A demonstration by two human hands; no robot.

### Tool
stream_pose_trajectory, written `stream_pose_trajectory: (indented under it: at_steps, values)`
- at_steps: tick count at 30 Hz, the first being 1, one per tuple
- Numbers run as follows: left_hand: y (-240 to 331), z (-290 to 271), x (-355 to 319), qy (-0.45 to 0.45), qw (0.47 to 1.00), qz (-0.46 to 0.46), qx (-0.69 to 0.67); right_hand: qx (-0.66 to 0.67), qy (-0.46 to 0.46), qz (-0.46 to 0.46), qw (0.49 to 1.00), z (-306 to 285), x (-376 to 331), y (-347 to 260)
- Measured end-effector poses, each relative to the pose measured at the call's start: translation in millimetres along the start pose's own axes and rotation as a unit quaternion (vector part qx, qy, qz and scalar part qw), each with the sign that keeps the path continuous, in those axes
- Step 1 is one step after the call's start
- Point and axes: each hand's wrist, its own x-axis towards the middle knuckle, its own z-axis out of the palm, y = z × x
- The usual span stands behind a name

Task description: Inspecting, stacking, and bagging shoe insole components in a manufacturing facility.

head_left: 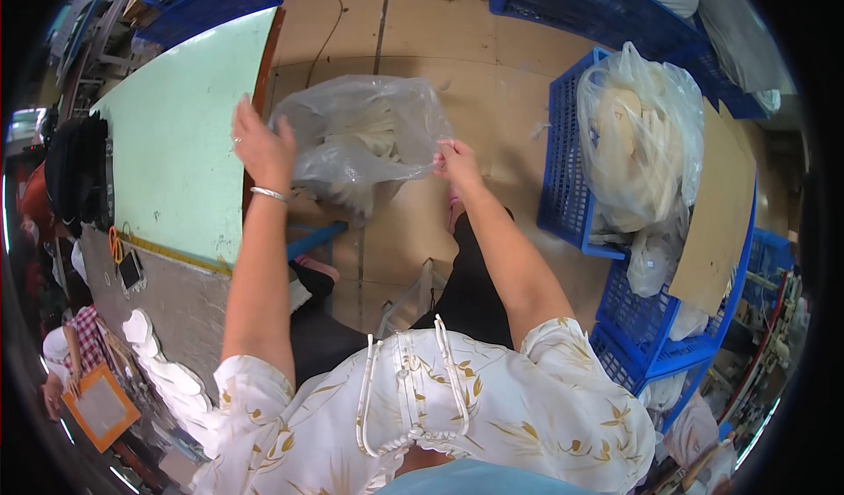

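A clear plastic bag [409, 108] with pale, layered pieces [365, 134] inside hangs in front of me, above the floor. Its rim on the right is pinched between the fingers of my right hand [457, 161]. My left hand [265, 148] is raised at the bag's left edge, fingers stretched out and thumb apart, with nothing gripped that I can see. A silver bangle circles my left wrist. The bag's mouth spreads wide between my two hands.
A pale green tabletop [189, 134] stands close on my left, with a phone [131, 271] and white pieces [163, 367] on the grey surface nearer me. On the right, blue crates [567, 156] hold filled plastic bags [646, 134] beside a cardboard sheet [716, 222]. A co-worker holds an orange frame [101, 407] at far left.
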Motion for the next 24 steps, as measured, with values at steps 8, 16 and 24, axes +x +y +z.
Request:
stream_pose_trajectory:
  at_steps: [8,16,24]
  values:
    - [35.6,-76.1,-191.6,-0.166,0.961,-0.025,-0.221,-0.150,0.036,-0.143,0.978,-15.7,1.2,14.7]
    - [-38.3,-231.7,-358.4,-0.068,0.968,-0.208,-0.125,-0.244,-0.085,-0.056,0.964,38.4,-110.0,88.0]
    - [-108.7,-236.1,-592.4,0.076,0.801,-0.586,-0.094,-0.335,-0.302,-0.465,0.762,223.5,-275.9,58.6]
